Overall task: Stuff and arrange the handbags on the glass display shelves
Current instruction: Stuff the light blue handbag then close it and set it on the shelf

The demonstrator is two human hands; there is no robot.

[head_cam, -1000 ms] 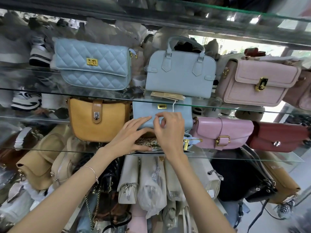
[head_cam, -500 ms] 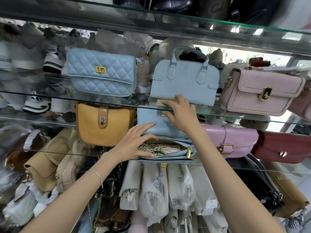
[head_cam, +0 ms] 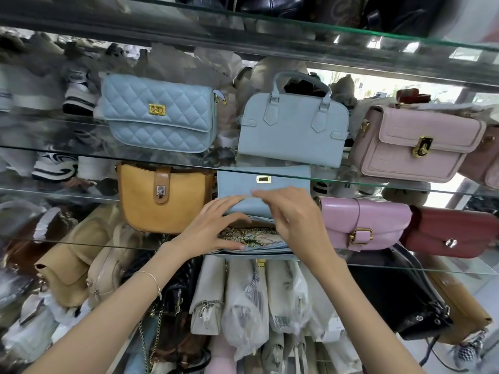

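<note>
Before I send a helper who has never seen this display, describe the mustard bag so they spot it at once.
Find the middle glass shelf. At its left stands the mustard bag, beside the blue bag. Only it is yellow-brown with a tan strap and silver lock.

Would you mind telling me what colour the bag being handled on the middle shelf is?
Light blue bag, with a gold clasp; the head view shows it.

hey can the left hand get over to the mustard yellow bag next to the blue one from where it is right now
Probably yes. The left hand rests on the open blue bag, and the mustard yellow bag stands right beside it on the same glass shelf, with nothing between them.
</note>
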